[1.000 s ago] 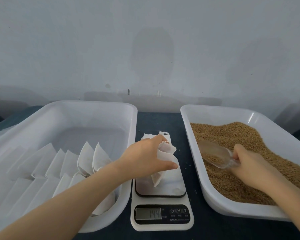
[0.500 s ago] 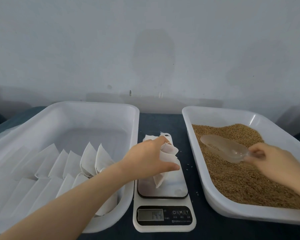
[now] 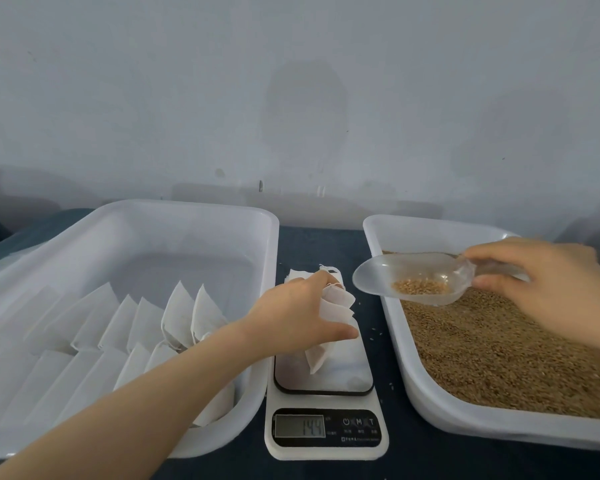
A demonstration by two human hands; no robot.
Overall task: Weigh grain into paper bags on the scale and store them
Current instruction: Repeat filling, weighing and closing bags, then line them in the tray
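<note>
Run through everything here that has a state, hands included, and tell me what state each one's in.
White digital scale: on, reads 144.
White paper bag: upright on the scale's platform, top gripped by left hand.
Left white plastic tray: holds rows of paper bags.
Right white plastic tray: holds brown grain.
Clear plastic scoop: raised, a little grain inside.
Right hand: pinches the scoop's handle.

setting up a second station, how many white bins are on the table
2. The left bin, left of the scale, holds paper bags; the right bin, right of it, holds grain. Something pale at the far left edge is too cut off to tell.
</note>
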